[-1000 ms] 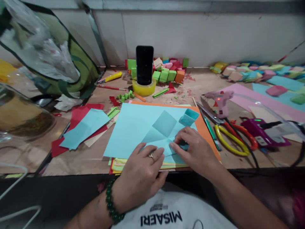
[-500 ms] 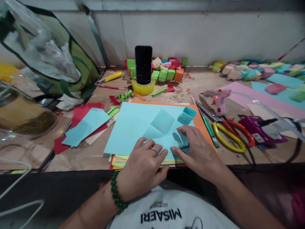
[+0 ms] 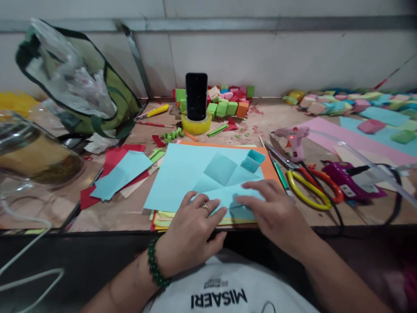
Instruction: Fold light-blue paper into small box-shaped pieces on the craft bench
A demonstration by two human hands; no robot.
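A light blue paper strip (image 3: pixel 233 194) with a fold lies near the front edge of a larger light blue sheet (image 3: pixel 174 174). My left hand (image 3: pixel 198 226), with a ring and a green bead bracelet, rests its spread fingers on the strip's left part. At the right part, my right hand (image 3: pixel 276 213) touches the paper with its fingers apart. Beyond my fingers lies a creased blue paper square (image 3: pixel 220 168). A small open blue paper box (image 3: pixel 253 161) stands at the sheet's far right. Parts of the strip are hidden under my hands.
Scissors (image 3: pixel 309 189), a pink glue gun (image 3: pixel 295 141) and a purple device (image 3: pixel 353 180) are on the right. Behind, a phone (image 3: pixel 196 95) stands in a tape roll (image 3: pixel 196 125) before coloured paper cubes (image 3: pixel 224 108). Paper scraps (image 3: pixel 122 174) and a glass jar (image 3: pixel 35 152) lie left.
The right part of the strip, raised and shadowed before, now lies flatter. My right fingers have moved slightly on it; my left hand stays about where it was. The view has tilted up slightly.
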